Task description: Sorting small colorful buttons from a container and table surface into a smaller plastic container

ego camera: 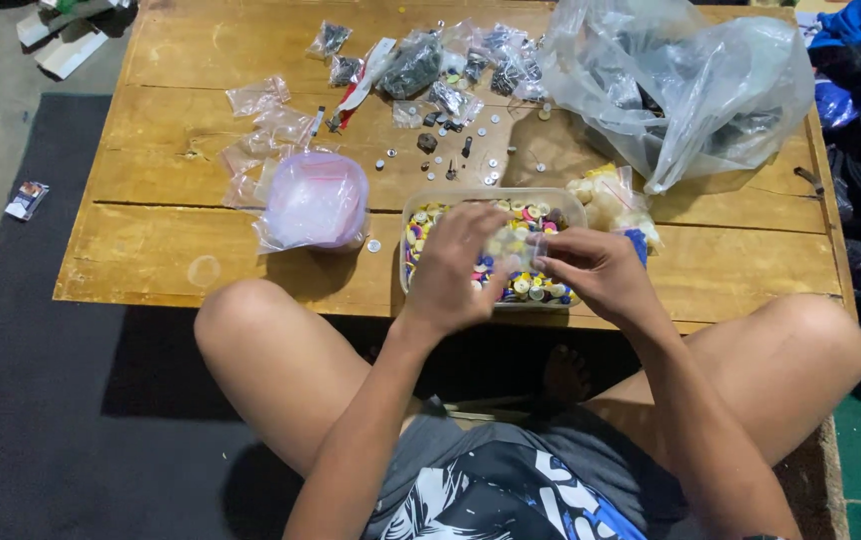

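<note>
Your left hand (456, 268) and right hand (596, 270) both pinch one small clear bag (513, 245) above one tub of coloured buttons (421, 215) at the table's (171, 250) near edge. One pink-lidded container (316, 200) sits left; one big plastic bag (681, 80) fills the far right corner.

1. Left hand (454, 268): raised, back toward the camera, fingers curled and pinched toward the right hand.
2. Right hand (594, 270): level with it, fingertips pinched, nearly meeting the left.
3. Forearms: bare, converging upward from the lap between crossed knees.
</note>
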